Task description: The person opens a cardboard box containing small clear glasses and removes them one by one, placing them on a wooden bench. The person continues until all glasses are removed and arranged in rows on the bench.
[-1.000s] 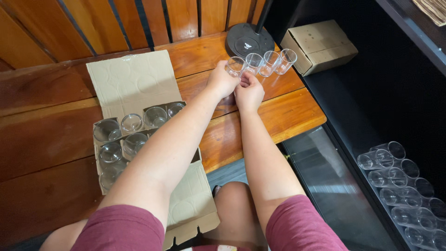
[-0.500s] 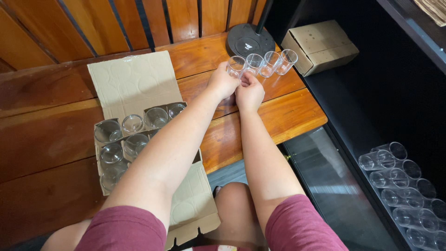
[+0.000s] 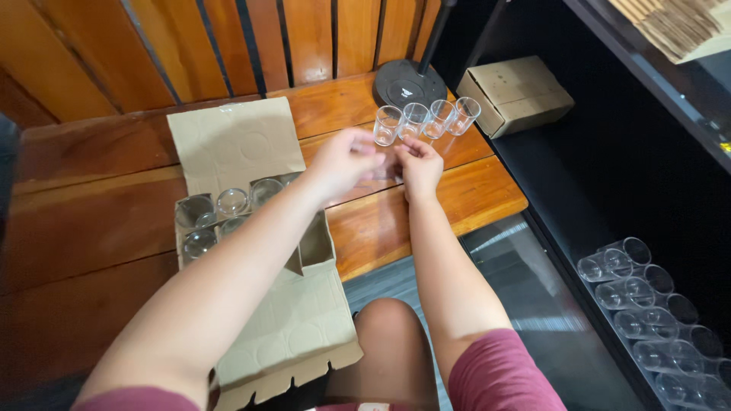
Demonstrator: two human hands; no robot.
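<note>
On the wooden bench [image 3: 457, 190], both hands, left [image 3: 346, 160] and right [image 3: 417, 164], hover loosely curled and empty just short of four glasses [image 3: 426, 119].

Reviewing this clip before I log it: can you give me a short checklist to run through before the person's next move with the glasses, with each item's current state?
1. Row of four clear glasses upright on the wooden table: ok.
2. Left hand free of any glass: ok, the fingers are curled but nothing shows in them.
3. Right hand free of any glass: ok, it sits just short of the row.
4. Cardboard box open, flaps folded back: ok.
5. Glasses remaining in the box: ok, several visible; exact count cannot tell.
6. Black round base behind the row clear of the glasses: cannot tell, they look very close.
</note>
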